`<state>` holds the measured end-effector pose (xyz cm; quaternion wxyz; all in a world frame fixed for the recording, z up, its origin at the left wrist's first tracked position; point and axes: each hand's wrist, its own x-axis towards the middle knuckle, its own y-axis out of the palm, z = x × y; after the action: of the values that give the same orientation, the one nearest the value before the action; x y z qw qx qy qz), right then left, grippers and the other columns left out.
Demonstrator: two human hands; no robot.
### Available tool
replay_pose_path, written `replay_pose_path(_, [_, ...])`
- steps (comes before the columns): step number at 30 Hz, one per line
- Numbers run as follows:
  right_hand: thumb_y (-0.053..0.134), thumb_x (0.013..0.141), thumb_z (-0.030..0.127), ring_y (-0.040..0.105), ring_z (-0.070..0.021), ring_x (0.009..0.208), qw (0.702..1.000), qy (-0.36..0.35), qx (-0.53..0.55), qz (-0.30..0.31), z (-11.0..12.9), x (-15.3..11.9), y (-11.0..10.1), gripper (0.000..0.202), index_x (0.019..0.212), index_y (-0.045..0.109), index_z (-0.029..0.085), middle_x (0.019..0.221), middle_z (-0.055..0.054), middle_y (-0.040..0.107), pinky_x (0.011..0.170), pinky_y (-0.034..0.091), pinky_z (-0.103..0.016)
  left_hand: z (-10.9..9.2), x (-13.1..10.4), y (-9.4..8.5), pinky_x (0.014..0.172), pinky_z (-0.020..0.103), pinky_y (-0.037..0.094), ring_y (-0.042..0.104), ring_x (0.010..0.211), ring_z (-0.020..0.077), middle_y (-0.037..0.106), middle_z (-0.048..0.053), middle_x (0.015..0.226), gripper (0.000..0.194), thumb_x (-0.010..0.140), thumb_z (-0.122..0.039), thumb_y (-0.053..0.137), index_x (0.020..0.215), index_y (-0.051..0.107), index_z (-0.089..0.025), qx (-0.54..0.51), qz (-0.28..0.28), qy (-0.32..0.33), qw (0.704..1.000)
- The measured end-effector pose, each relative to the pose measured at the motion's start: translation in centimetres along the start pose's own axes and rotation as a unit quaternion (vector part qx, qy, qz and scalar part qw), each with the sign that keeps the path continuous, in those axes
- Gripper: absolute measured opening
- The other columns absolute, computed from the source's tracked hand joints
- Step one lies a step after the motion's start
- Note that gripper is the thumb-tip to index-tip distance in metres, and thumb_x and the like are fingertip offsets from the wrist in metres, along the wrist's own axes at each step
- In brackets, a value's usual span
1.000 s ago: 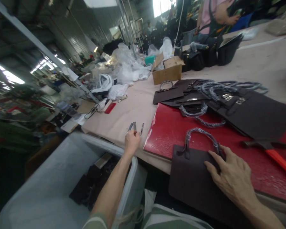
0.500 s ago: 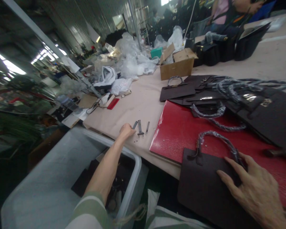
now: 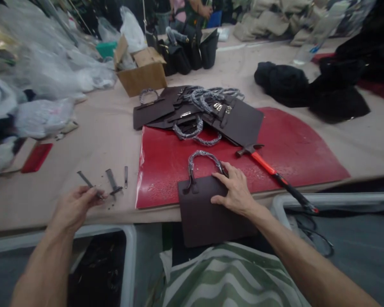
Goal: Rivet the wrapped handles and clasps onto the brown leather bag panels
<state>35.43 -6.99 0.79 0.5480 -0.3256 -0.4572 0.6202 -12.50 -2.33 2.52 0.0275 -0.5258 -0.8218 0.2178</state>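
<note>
Panel (image 3: 198, 217), handle (image 3: 205, 153) on, likely part-finished.
It overhangs the board's (image 3: 291, 140) near edge under the splayed right hand (image 3: 238, 189). At its nine o'clock, the left hand (image 3: 72, 209) touches a thin tool (image 3: 84, 179), grip unclear; hammer (image 3: 263, 163) at two, pile (image 3: 245, 121) at twelve bearing clasps (image 3: 217, 106) unseen on the panel.

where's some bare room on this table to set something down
Bare cloth lies between the red flat item and the red board, in front of the cardboard box. The board's right end, beyond the hammer, is bare too. It's crowded at the bag pile and beside the left hand, among metal tools.
</note>
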Motion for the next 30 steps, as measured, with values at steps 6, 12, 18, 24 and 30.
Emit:
replay_pose_path(6, [0.081,0.067,0.059,0.033,-0.0417,0.143,1.000,-0.007,0.010,-0.014,0.6,-0.4,-0.2,0.078,0.132,0.062,0.020,0.157,-0.022,0.034,0.113,0.026,-0.065,-3.3,-7.9,8.4,0.061,0.028,0.063,0.071,0.063,0.0172,0.073,0.003,0.073,0.043,0.058,-0.039,0.090,0.083,0.064,-0.016,-0.269,0.066,0.043,0.960])
replay_pose_path(12, [0.084,0.067,0.053,0.033,-0.0410,0.143,1.000,-0.007,-0.002,-0.030,1.2,-1.2,0.0,0.076,0.132,0.062,0.020,0.157,-0.021,0.034,0.114,0.026,-0.064,-4.6,-14.2,18.3,0.075,0.036,0.066,0.075,0.075,0.0191,0.073,0.002,0.085,0.033,0.076,-0.034,0.083,0.095,0.061,-0.018,-0.334,0.129,0.124,0.925])
replay_pose_path(18, [0.083,0.069,0.050,0.033,-0.0402,0.142,0.998,-0.017,-0.001,-0.059,1.0,-1.7,0.6,0.071,0.131,0.063,0.020,0.157,-0.021,0.034,0.115,0.025,-0.063,-3.8,-16.7,22.2,0.084,0.033,0.063,0.076,0.089,0.0190,0.075,0.007,0.097,0.021,0.089,-0.026,0.069,0.105,0.060,-0.016,-0.214,0.160,0.206,0.941])
replay_pose_path(24, [0.084,0.070,0.044,0.034,-0.0382,0.143,0.997,-0.021,0.011,-0.067,1.0,-1.7,0.5,0.067,0.129,0.063,0.020,0.155,-0.021,0.037,0.117,0.023,-0.061,-2.9,-17.5,23.1,0.090,0.036,0.061,0.074,0.098,0.0201,0.074,0.010,0.105,0.016,0.094,-0.025,0.062,0.107,0.059,-0.016,-0.123,0.156,0.278,0.940])
replay_pose_path(30, [0.085,0.069,0.041,0.038,-0.0376,0.141,0.997,-0.012,0.017,-0.076,1.1,-1.6,0.6,0.063,0.125,0.064,0.021,0.154,-0.020,0.039,0.117,0.023,-0.060,-2.0,-17.7,23.9,0.094,0.042,0.059,0.073,0.101,0.0210,0.074,0.010,0.105,0.013,0.096,-0.025,0.060,0.107,0.057,-0.017,-0.087,0.119,0.318,0.937])
